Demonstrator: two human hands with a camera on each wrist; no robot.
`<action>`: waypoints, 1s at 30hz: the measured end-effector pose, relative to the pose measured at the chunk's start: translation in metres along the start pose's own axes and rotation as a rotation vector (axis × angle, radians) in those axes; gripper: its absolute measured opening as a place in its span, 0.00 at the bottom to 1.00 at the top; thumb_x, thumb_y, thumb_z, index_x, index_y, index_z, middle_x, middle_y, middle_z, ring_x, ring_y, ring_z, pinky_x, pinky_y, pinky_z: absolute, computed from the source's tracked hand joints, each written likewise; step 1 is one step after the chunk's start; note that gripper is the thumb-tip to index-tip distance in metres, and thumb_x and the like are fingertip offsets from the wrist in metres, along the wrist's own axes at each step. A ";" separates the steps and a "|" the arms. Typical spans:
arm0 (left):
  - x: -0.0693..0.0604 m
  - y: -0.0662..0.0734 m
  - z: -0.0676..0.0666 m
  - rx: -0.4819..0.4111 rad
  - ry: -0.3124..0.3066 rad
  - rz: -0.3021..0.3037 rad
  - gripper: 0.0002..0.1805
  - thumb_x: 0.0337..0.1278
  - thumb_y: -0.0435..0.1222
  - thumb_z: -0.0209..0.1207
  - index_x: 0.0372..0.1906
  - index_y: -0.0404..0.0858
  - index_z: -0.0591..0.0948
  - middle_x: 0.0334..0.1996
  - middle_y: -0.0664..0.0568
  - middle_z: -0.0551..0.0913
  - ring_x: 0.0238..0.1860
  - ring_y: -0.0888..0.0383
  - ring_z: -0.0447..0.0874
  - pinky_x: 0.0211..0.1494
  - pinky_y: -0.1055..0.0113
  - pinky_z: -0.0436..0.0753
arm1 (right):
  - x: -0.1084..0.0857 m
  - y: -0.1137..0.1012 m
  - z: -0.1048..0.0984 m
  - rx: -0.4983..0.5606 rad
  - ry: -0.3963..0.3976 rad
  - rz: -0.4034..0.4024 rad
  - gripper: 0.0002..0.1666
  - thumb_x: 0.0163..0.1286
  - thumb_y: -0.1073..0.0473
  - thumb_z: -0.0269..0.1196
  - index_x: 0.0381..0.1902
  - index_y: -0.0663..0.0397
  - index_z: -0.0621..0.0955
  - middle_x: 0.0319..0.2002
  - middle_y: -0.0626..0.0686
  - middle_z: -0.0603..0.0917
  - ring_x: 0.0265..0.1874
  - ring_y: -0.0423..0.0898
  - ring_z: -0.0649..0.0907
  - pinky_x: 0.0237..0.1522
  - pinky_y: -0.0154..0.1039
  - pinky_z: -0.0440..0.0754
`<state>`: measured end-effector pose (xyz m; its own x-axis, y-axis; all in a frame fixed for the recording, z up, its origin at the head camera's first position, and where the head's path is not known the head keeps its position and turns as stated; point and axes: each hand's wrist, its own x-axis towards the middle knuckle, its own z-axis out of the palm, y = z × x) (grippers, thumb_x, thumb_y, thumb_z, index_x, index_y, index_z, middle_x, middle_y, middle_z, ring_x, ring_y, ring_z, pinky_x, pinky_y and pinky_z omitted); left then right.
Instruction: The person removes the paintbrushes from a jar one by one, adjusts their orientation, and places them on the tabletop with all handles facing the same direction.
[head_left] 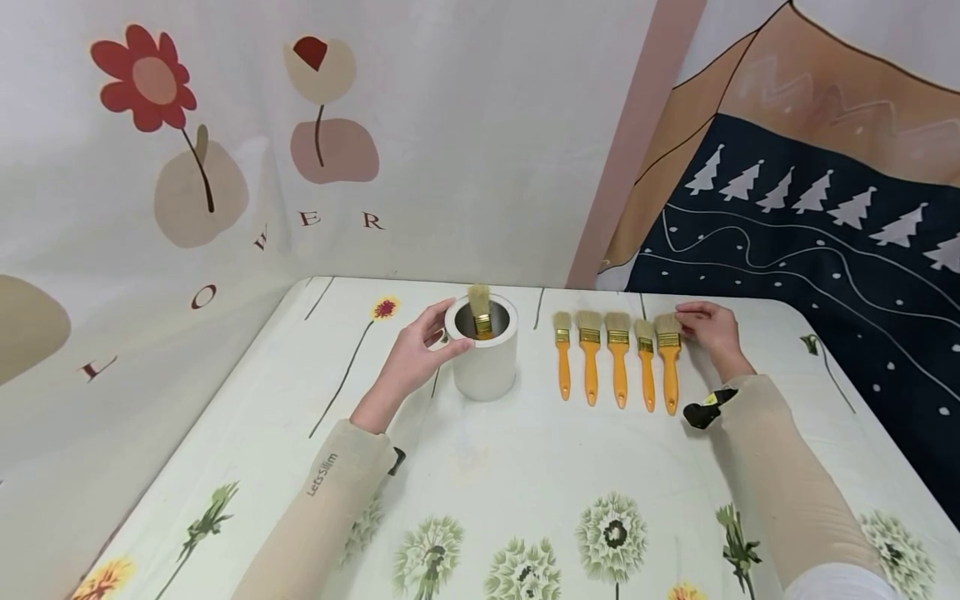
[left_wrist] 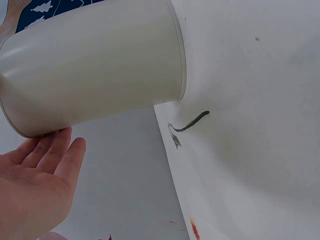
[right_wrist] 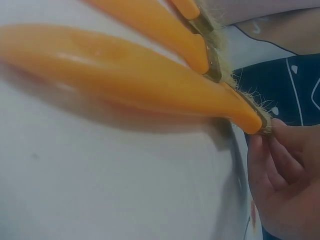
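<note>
A white cylindrical container stands upright at the back of the table, and a paintbrush pokes out of its mouth, bristles up. My left hand grips the container's left side near the rim, thumb at the front; in the left wrist view its fingertips touch the white wall. Several paintbrushes with orange handles lie in a row to the right, bristles pointing away. At the row's right end, my right hand pinches the bristle end of the last paintbrush, whose orange handle fills much of the right wrist view.
Nearest the container in the row is a narrow brush. The table has a white cloth printed with dandelions. Behind it hangs a pale flower-printed curtain, with a dark tree-patterned cloth on the right.
</note>
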<state>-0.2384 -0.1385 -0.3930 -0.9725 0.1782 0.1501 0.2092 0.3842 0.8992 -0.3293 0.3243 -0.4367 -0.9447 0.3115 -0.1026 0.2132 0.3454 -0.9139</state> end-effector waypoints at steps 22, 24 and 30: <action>0.000 0.000 -0.001 0.007 -0.002 -0.002 0.40 0.59 0.40 0.68 0.75 0.40 0.64 0.71 0.42 0.71 0.73 0.47 0.68 0.77 0.52 0.69 | -0.004 -0.002 0.000 -0.177 0.006 -0.024 0.22 0.76 0.61 0.55 0.65 0.59 0.74 0.63 0.59 0.77 0.36 0.28 0.74 0.45 0.19 0.80; 0.000 0.000 0.000 0.006 -0.001 -0.001 0.40 0.59 0.40 0.68 0.75 0.40 0.64 0.71 0.42 0.71 0.73 0.47 0.68 0.77 0.52 0.69 | -0.007 -0.005 -0.001 -0.176 0.005 -0.038 0.22 0.76 0.60 0.55 0.65 0.59 0.74 0.64 0.59 0.77 0.38 0.27 0.74 0.48 0.20 0.81; 0.000 0.000 0.000 0.007 0.000 -0.007 0.41 0.59 0.41 0.69 0.75 0.40 0.64 0.71 0.42 0.71 0.73 0.48 0.68 0.77 0.53 0.69 | -0.012 -0.009 0.001 -0.167 -0.005 -0.068 0.22 0.76 0.60 0.56 0.64 0.59 0.75 0.63 0.59 0.77 0.39 0.27 0.74 0.49 0.22 0.82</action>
<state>-0.2379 -0.1386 -0.3927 -0.9740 0.1750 0.1435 0.2026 0.3919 0.8974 -0.3196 0.3168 -0.4278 -0.9594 0.2784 -0.0455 0.1873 0.5079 -0.8408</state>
